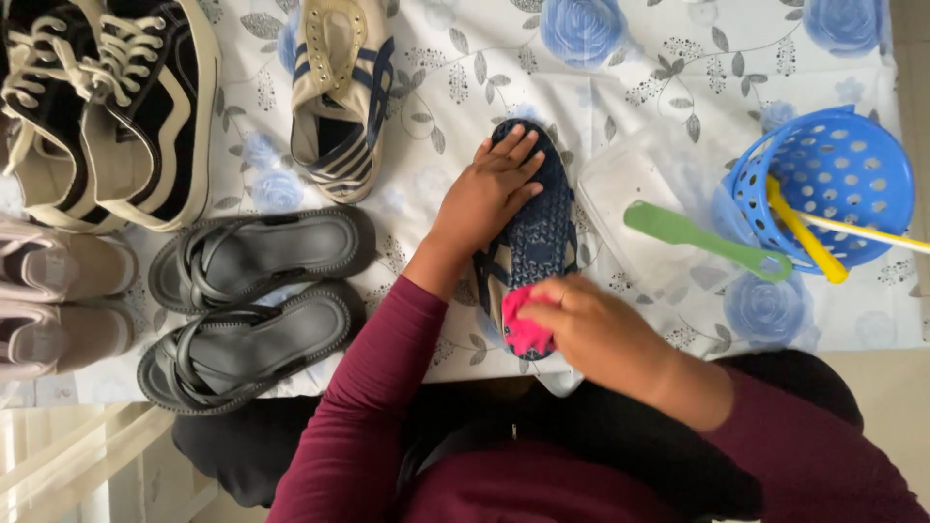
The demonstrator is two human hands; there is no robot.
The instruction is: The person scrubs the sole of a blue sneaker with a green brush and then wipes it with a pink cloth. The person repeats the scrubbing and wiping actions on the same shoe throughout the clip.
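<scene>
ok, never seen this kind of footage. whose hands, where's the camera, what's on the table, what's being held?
There is no machine here: these are one person's two bare hands, seen from a camera worn on their head and looking straight down, so their dark red sleeves enter from the bottom.

The left hand presses flat on a dark blue shoe lying sole up on a table with a blue floral cloth. The right hand has its grip closed on a pink cloth held against the heel end of that sole.

Further left lie the matching beige and blue shoe, a pair of grey sandals, black and white sneakers and pale shoes at the edge. To the right sit a green spatula-like tool, a clear tray, and a blue perforated basket holding yellow sticks.
</scene>
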